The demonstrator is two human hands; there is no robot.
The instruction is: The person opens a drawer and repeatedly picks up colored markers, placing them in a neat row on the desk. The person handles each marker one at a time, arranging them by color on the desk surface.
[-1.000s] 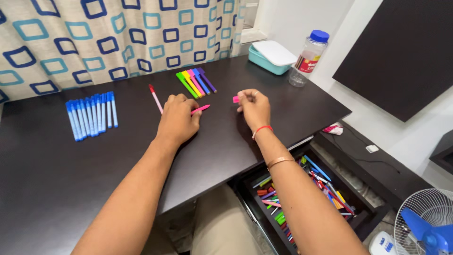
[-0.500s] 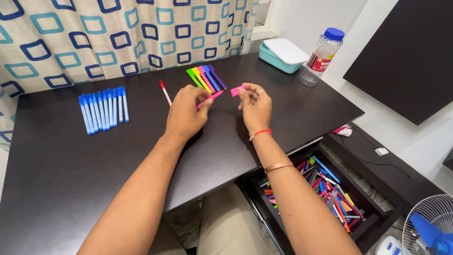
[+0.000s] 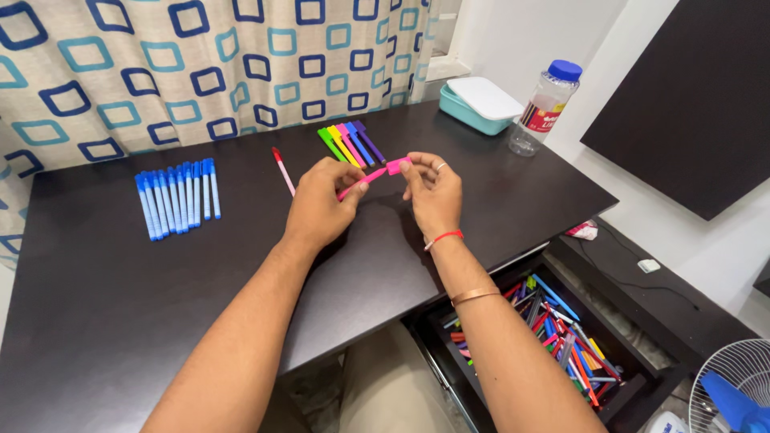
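Both hands have closed in since half a second ago, so the pink cap now meets the end of the pink pen instead of sitting apart from it. Left hand pinches the pen's lower part between thumb and fingers, hiding that end; right hand grips the cap with its fingertips, which cover part of it. Whether the cap is fully seated cannot be told. Pen and cap are the same bright pink and are held just above the dark desk, near the row of five capped pens: green, yellow, pink, blue and purple. One pale pink pen with a red cap lies alone to the left. Roughly ten blue pens lie side by side farther left; they crowd too closely for a sure count. An open drawer of mixed coloured pens is partly hidden by the right forearm.
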